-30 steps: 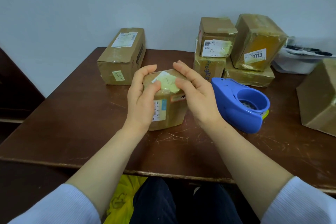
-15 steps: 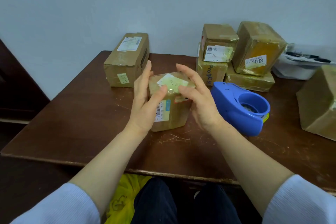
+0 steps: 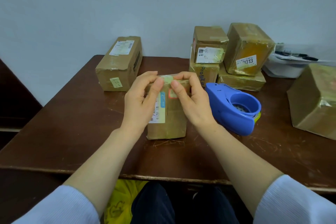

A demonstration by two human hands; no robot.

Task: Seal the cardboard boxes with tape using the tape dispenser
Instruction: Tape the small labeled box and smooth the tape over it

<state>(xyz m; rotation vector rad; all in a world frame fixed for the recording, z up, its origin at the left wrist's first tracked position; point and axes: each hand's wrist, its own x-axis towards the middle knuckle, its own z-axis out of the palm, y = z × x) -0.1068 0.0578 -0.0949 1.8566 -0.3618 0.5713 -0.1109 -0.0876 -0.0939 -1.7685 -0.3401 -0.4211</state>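
Firmly, my left hand (image 3: 143, 100) and right hand (image 3: 190, 100) grip the top of the small box (image 3: 169, 122) — fingers curled over its far edge, thumbs pressing beside a pale patch of tape (image 3: 167, 79). It stands upright on the brown table (image 3: 72, 114); the blue tape dispenser (image 3: 234, 109) lies just right of it — untouched.
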